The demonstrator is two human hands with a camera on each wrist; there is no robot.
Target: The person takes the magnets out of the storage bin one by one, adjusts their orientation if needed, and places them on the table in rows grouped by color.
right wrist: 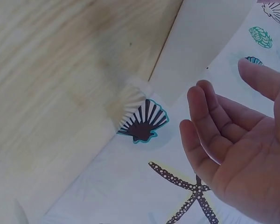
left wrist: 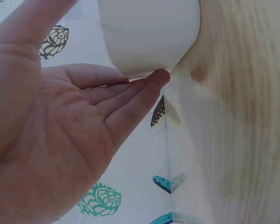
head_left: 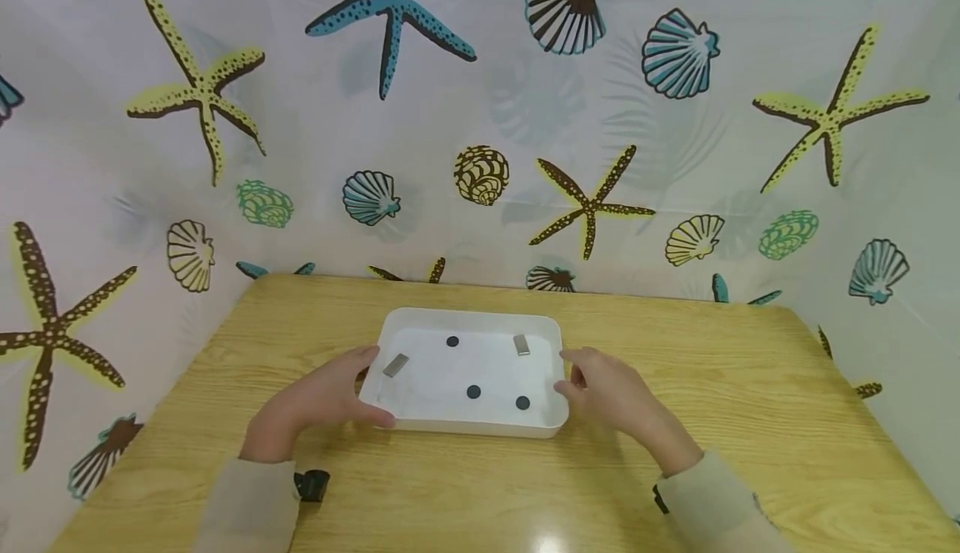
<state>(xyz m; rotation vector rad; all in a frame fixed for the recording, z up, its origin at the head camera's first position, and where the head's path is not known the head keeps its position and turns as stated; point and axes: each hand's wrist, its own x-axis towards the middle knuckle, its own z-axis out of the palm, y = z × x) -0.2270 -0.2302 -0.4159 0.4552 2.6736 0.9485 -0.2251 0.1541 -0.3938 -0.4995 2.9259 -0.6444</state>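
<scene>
Since the tray [head_left: 465, 426] sits just below frame centre, long axis left-right between the hands, left hand [head_left: 318, 394] is nearer, fingers spread wide and touching its left end, right hand [head_left: 618, 394] loosely bent at the right end, contact unclear.

Head camera looks forward and down; close wrist views share the tray [head_left: 463, 366].

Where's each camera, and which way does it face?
Head: on the head, facing forward and down at the white tray; left hand, right hand and sleeves show.
Left wrist: on that wrist, facing tray wall and seashell-print backdrop; left palm and fingers show.
Right wrist: on that wrist, facing likewise; right fingers and thumb show.
The wrist views share tray, wood-grain table and backdrop.
</scene>
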